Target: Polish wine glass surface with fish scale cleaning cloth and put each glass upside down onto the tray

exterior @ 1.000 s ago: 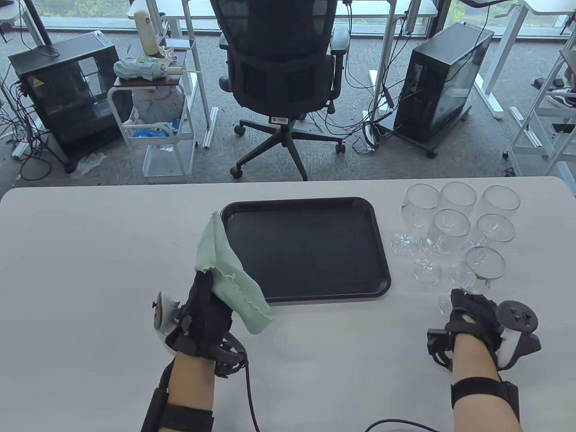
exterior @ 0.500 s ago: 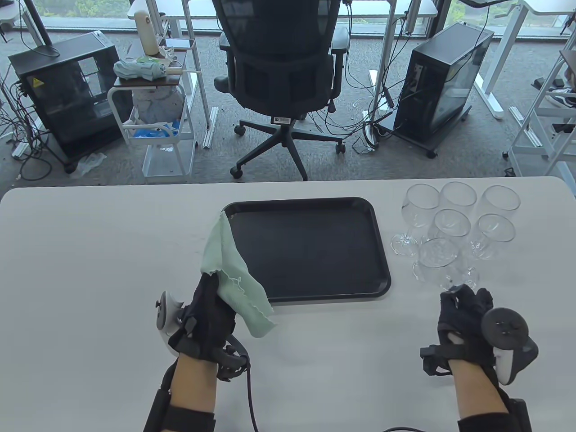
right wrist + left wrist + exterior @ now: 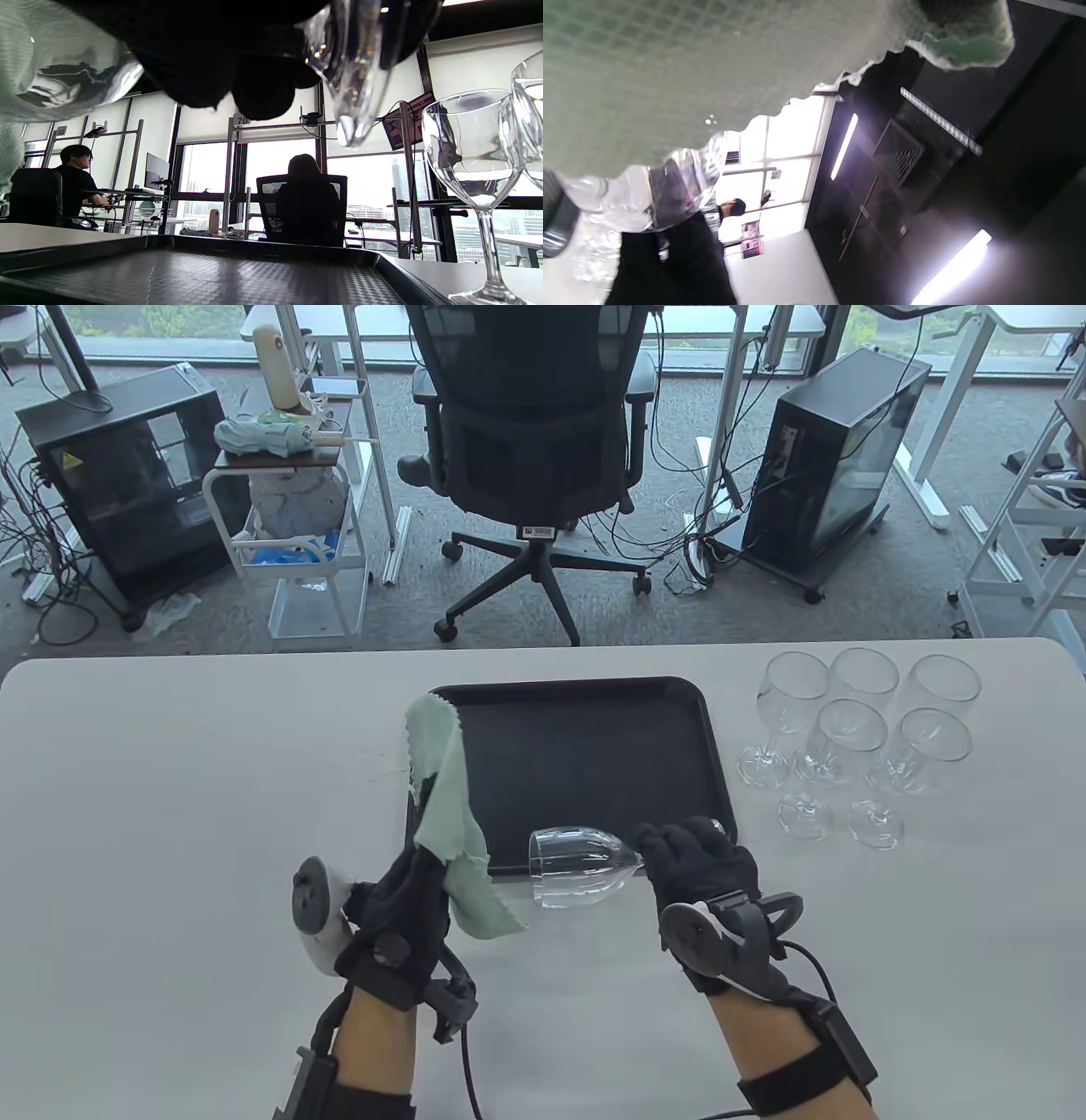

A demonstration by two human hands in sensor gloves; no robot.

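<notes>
Holding wine glass [image 3: 581, 867] sideways (R hand [image 3: 700, 857]) | L hand [image 3: 407, 899]: cloth [image 3: 450, 814]

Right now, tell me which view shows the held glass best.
The table view: the whole bowl of the glass lies sideways, its stem in the right hand. The right wrist view shows only close fragments of it, and the left wrist view a blurred part under the cloth.

Office, swivel chair [image 3: 530, 432], desks, computer towers [image 3: 836, 466], windows
</notes>
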